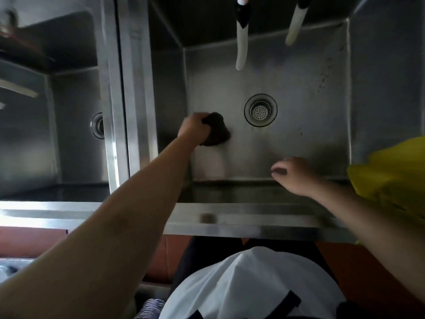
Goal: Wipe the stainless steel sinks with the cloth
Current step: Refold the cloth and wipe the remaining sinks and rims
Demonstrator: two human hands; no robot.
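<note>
My left hand (193, 127) grips the dark cloth (216, 130) in a bunch and presses it on the floor of the right sink (299, 93), just left of the drain (260, 110), so that force goes into the steel. My right hand (296, 176), fingers loosely spread and holding nothing, hovers nearer than the drain by the front wall, probably for balance. The left sink (76, 125) lies farther left.

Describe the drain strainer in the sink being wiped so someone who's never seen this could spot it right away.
Find the right-hand sink, the one with two white hoses hanging over it. On its floor sits the drain strainer, a round ringed metal disc with small holes, just right of the dark cloth the left hand grips.
</note>
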